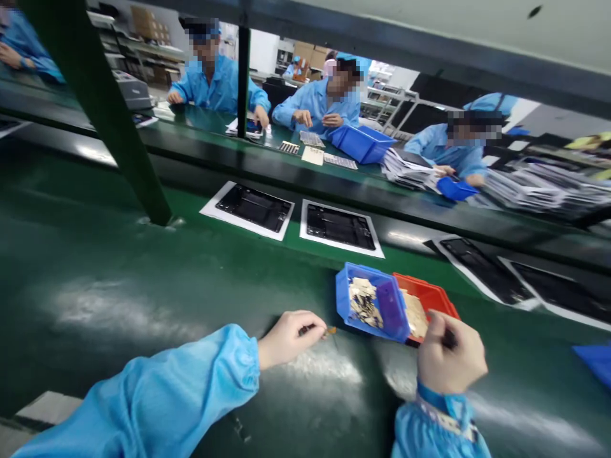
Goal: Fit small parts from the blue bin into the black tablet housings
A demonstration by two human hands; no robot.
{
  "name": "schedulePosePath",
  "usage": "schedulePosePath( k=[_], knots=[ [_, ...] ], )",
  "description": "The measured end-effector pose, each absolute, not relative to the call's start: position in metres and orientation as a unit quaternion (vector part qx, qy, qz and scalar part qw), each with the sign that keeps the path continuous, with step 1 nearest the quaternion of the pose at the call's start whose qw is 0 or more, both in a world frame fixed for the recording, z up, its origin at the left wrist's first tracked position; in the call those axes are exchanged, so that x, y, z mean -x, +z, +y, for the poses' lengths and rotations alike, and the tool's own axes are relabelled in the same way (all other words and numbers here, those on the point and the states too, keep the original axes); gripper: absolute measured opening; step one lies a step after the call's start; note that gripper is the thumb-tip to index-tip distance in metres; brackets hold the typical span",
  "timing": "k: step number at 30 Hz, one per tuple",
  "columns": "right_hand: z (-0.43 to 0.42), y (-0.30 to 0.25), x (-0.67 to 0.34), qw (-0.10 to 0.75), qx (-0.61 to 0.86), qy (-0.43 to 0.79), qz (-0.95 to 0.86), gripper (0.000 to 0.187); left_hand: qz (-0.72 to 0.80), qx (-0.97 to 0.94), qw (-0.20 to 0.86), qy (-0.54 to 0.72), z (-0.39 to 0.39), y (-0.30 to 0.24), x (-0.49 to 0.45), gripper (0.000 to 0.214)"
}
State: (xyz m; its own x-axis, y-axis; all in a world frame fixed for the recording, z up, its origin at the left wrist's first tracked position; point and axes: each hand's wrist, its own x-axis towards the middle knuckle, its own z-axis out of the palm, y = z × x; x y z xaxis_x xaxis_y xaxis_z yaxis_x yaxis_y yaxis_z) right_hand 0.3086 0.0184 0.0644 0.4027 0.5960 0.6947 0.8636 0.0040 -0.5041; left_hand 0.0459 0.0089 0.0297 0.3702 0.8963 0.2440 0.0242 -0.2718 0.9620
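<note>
In the middle of the bench, my left hand (293, 337) is closed in a pinch. A small orange-brown piece (331, 331) sticks out from its fingertips, too small to name. My right hand (451, 356) is raised at the near edge of the red bin (432, 294), fingers curled; whatever they hold, if anything, is hidden. Flat beige pieces (414, 313) lie in that bin, partly behind my hand. Left of it stands a blue bin (394, 305), with beige and dark small pieces (365, 302) heaped inside.
Beyond the bins, black panels (255, 207) (340, 228) (487, 267) lie on white sheets. A green post (105, 114) rises at left. Across a dark rail, several co-workers in blue (319, 102) sit by paper stacks (539, 184) and a large blue bin (363, 143).
</note>
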Motion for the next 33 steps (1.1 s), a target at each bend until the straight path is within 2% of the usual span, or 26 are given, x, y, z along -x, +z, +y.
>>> schedulePosePath(
  k=[3,8,16,18,20,23,27,29,33],
  knots=[
    [0.024,0.068,-0.343,0.410,0.756,-0.135,-0.493,0.040,0.352,-0.633,0.536,0.434,0.003,0.026,-0.045,0.023],
    [0.021,0.058,-0.359,0.362,0.795,-0.103,-0.476,0.033,0.371,-0.584,0.585,0.422,0.002,0.017,-0.043,0.019],
    [0.004,0.066,-0.295,0.415,0.733,-0.046,-0.537,0.033,0.344,-0.685,0.485,0.421,0.000,0.024,-0.040,0.021],
    [-0.006,0.066,-0.263,0.413,0.684,0.020,-0.600,0.027,0.338,-0.703,0.477,0.405,-0.001,0.026,-0.039,0.022],
    [-0.015,0.065,-0.233,0.384,0.566,0.152,-0.713,0.019,0.334,-0.714,0.469,0.399,-0.001,0.029,-0.039,0.023],
    [-0.023,0.062,-0.206,0.367,0.475,0.242,-0.762,0.012,0.335,-0.714,0.465,0.402,-0.001,0.031,-0.039,0.022],
    [-0.025,0.057,-0.200,0.384,0.471,0.279,-0.743,0.008,0.328,-0.721,0.464,0.397,-0.001,0.029,-0.040,0.021],
    [-0.025,0.056,-0.201,0.392,0.482,0.293,-0.727,0.008,0.326,-0.724,0.455,0.403,-0.001,0.027,-0.039,0.014],
    [-0.027,0.054,-0.201,0.415,0.511,0.296,-0.692,0.008,0.324,-0.743,0.350,0.469,0.000,0.026,-0.037,0.007]
  ],
)
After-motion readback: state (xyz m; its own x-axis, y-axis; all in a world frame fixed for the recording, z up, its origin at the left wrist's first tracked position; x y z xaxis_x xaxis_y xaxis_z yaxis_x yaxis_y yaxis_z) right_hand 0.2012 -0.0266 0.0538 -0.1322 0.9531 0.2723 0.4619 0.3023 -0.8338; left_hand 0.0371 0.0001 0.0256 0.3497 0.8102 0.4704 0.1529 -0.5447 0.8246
